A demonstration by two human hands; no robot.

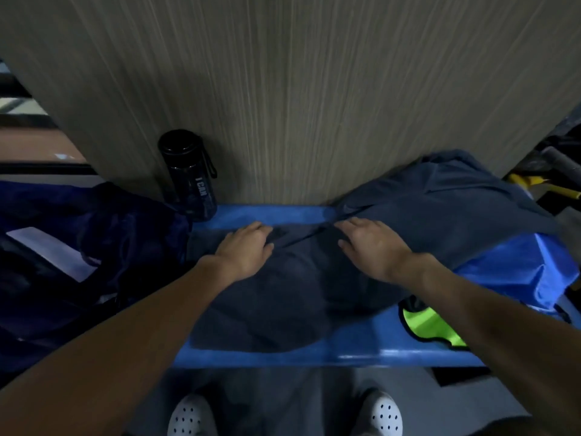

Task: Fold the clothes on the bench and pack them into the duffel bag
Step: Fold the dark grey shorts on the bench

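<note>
Navy garment (283, 294) on bench (283, 354), bottle (191, 177) and duffel bag (125, 234) at left

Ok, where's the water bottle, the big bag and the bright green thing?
black water bottle (192, 184): head view, middle of its body, by the lettering.
navy duffel bag (132, 225): head view, its crumpled top fabric.
neon green garment (430, 327): head view, its green panel.
</note>
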